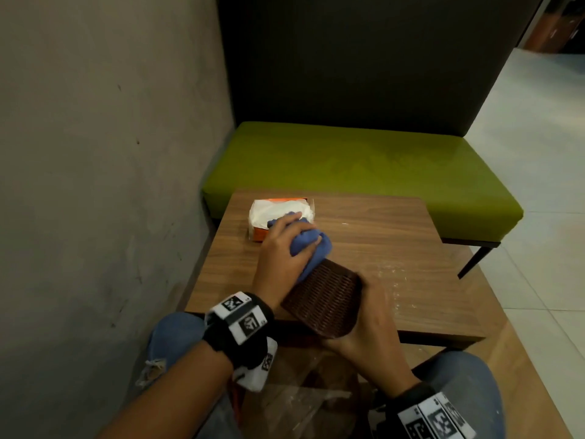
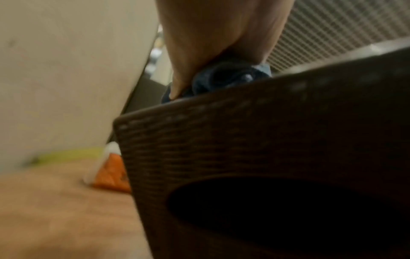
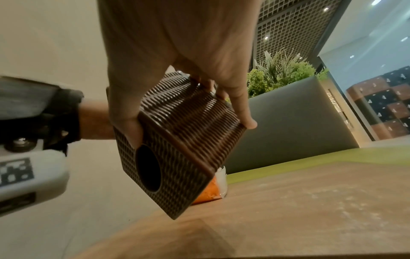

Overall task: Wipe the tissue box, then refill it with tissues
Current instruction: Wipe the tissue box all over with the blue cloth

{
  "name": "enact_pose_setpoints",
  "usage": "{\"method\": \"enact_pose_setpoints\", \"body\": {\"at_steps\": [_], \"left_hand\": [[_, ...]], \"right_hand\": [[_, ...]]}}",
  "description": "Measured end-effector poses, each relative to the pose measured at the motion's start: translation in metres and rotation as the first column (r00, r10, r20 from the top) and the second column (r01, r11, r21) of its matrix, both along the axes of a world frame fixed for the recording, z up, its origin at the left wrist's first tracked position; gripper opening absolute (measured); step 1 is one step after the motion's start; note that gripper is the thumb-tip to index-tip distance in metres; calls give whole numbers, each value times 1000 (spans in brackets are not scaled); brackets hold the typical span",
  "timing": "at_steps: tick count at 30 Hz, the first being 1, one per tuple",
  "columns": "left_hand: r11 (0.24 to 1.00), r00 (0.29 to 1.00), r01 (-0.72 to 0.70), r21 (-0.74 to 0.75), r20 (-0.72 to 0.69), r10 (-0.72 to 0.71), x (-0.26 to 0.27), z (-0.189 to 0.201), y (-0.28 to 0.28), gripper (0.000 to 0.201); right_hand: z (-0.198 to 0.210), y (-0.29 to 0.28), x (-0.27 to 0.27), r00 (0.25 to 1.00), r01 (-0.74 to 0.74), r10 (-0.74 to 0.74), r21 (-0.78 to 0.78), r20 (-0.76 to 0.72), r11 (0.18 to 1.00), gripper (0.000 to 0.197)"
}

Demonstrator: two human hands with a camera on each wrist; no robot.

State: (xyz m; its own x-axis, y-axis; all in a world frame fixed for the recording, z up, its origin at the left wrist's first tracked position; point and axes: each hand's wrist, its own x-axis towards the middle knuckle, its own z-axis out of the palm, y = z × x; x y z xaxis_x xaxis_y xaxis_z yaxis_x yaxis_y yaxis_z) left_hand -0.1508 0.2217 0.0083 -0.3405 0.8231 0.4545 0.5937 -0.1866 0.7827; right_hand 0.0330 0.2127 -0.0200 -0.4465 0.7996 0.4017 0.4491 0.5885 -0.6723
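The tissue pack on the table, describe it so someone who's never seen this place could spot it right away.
Start at the wooden table in front of the green bench. On the table's far left corner, just beyond the left hand with the blue cloth, lies the tissue pack. It is the only orange thing there, with white tissues showing on top, unlike the dark brown woven tissue box.

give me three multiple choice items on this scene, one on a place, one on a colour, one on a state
1. Where is the orange pack of white tissues?
A on the wooden table
B on the green bench
C on the floor

2. What colour is the crumpled cloth?
A red
B blue
C white

3. How is the brown woven tissue box?
A flat on the table
B held tilted above it
C lying on the bench

A: the pack sits on the table.
B: the cloth in the left hand is blue.
C is wrong; B: the right hand holds the box up.
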Motion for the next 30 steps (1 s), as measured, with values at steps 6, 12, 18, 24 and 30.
{"method": "enact_pose_setpoints", "body": {"at_steps": [6,12,18,24,30], "left_hand": [[850,782,527,10,-398,-481,37,-6,-34,39],[1000,997,22,22,73,-24,-14,-37,-25,32],[942,968,181,-281,220,-121,-83,-30,-26,31],[650,861,492,-579,212,-463,-92,-13,-20,133],[646,820,512,-567,96,-565,-77,17,-20,105]], "right_hand": [[-15,4,-2,998,-46,55,-194,37,980,64],[-2,11,12,995,-80,69,-164,-71,983,98],[5,25,38,988,-118,79,-327,-130,938,99],[14,42,40,966,-247,168,-505,-198,827,112],[13,59,39,960,-277,250,-592,-130,757,113]]}}
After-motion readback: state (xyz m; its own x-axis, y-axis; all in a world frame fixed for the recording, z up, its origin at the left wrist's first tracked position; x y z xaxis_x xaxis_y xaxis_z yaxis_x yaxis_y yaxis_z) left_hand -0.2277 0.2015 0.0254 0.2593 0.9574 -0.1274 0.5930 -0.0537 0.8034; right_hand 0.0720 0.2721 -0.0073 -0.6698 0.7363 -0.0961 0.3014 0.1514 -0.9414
